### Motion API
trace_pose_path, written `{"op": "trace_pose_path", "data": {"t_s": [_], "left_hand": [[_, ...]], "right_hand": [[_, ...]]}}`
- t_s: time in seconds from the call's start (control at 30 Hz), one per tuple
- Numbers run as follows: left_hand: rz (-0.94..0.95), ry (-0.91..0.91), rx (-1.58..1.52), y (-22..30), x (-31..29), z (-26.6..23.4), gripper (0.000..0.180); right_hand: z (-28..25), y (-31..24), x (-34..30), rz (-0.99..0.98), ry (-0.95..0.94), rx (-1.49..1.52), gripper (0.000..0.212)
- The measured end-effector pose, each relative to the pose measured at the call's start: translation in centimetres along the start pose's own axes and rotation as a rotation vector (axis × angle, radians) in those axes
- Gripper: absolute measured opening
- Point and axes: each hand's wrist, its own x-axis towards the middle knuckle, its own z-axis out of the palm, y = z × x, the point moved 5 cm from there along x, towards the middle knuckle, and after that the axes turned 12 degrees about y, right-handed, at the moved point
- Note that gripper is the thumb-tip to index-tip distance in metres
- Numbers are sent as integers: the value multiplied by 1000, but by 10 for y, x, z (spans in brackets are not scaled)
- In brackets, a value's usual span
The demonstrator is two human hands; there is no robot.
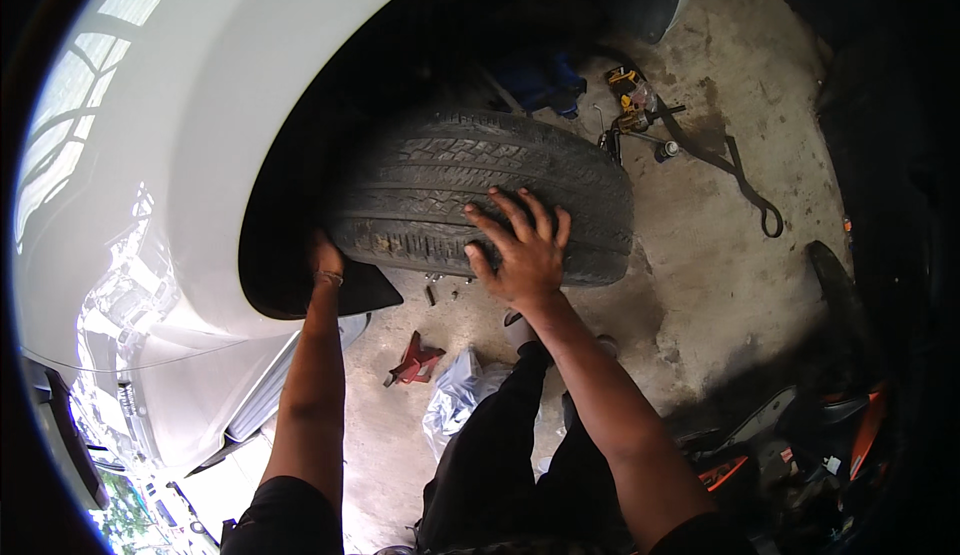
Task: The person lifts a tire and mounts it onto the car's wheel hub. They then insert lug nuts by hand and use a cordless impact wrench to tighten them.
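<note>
- Head view, centre: car tire (500,175), partly within the wheel arch (272,245) of the white car (210,155).
- Right hand (525,255): fingers spread wide on the tire.
- Left hand (323,257), left of centre: beside the tire; I cannot tell its grip.
- Lower centre: plastic bag (462,395), contents indiscernible.

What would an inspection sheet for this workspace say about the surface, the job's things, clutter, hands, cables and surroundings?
Surface: stained concrete floor.
Job's things: worn-looking tyre at the wheel arch of a pale car.
Clutter: red stand, pale plastic bag, yellow-and-black item.
Hands: right hand spread on the tyre; left hand at its left end, fingers hidden.
Cables: none certain; a long dark strip, kind unclear, at right.
Surroundings: orange part in shadow, lower right.
</note>
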Motion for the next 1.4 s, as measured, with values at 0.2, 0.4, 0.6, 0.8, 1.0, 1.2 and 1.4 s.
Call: {"op": "trace_pose_path", "data": {"t_s": [0.2, 0.4, 0.6, 0.8, 1.0, 1.2, 1.4], "left_hand": [[-84, 79, -362, 42, -32, -22, 62], [44, 185, -398, 75, -45, -42, 56], [-64, 48, -580, 29, -37, -16, 53], [-232, -21, -743, 18, -29, -9, 59], [-428, -21, -1182, 40, -47, 3, 59], [-113, 300, -359, 41, -42, -24, 65], [-321, 100, -734, 40, -181, 9, 27]], "right_hand": [[8, 11, 5, 23, 27, -16, 38], [-16, 82, 9, 264, -13, 202, 52], [-10, 120, -28, 385, 12, 114, 70], [-2, 96, -35, 387, -22, 11, 73], [14, 126, 44, 309, -129, 21, 65], [13, 131, 34, 303, -32, 62, 67], [9, 133, 29, 399, -3, 68, 69]]}}
